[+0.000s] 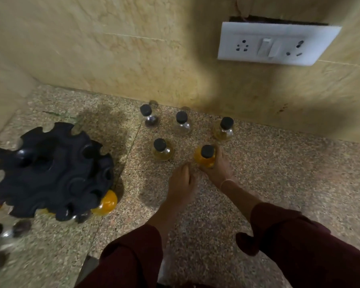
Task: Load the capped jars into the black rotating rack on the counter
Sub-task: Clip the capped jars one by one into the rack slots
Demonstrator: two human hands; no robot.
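The black rotating rack (50, 173) stands at the left of the speckled counter (279, 173), with jars hanging in its lower slots, among them an orange-filled one (107, 202). Several black-capped glass jars stand near the wall: a dark-filled one (149, 117), a clear one (182, 124), a pale one (224, 129) and a yellowish one (161, 150). My right hand (218, 167) wraps around an orange-filled capped jar (206, 156) that rests on the counter. My left hand (181, 183) lies flat beside it, fingers together, holding nothing.
A tiled wall runs behind the jars, carrying a white socket-and-switch plate (274, 44) at the upper right. More jars (19, 227) with dark contents show blurred under the rack at the lower left. The counter's front edge (85, 265) is near my sleeves.
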